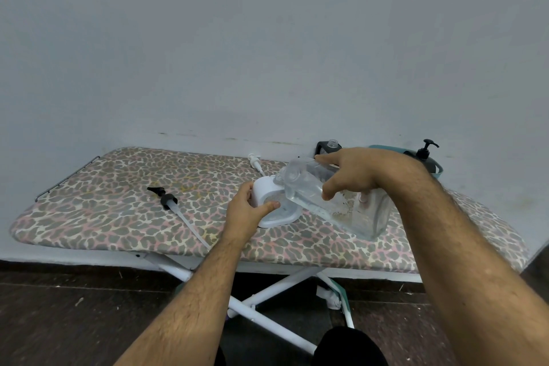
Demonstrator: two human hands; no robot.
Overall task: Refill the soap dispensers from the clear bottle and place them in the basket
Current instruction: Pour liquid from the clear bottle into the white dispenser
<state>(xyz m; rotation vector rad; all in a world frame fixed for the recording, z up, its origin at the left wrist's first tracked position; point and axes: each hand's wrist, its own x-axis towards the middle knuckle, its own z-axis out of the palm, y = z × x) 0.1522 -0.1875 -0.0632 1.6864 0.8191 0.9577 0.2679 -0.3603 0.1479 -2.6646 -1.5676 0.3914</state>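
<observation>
Nearest the camera, a dark knee (pixel 350 348) shows at the bottom edge, above a dark brown floor (pixel 59 321) with faint seams. White crossed legs (pixel 267 297) rise from that floor and carry an ironing board (pixel 118 205) covered in a leopard-print cloth of grey, pink and yellow. The board runs left to right, its far edge against the wall, with a thin metal rail at its left end.

Two bare forearms reach in from below. The left hand (pixel 246 208) has its fingers and thumb curled round a white soap dispenser (pixel 267 199), which stands on the board near the middle with its pump off and its mouth open. The right hand (pixel 350 175) grips the clear bottle (pixel 335 199) from above, thumb on the near side and fingers over the far side. The bottle is tilted, base low to the right, neck raised and pointing left at the top of the white dispenser; whether liquid is flowing cannot be told.

Left of the hands, a black pump head (pixel 166 197) with its long clear tube lies flat on the cloth, the tube running toward the near edge. Farther back, a white pump head (pixel 255 160) lies near the wall.

At the far right, a teal basket (pixel 436 168) sits on the board, with a dark dispenser (pixel 424 154) with a black pump standing in it. Just left of it, behind the right hand, a dark open-necked bottle (pixel 329 147) stands without a pump.

Behind everything, a plain pale grey-blue wall (pixel 267 38) fills the upper half, scuffed with dark marks low down.
</observation>
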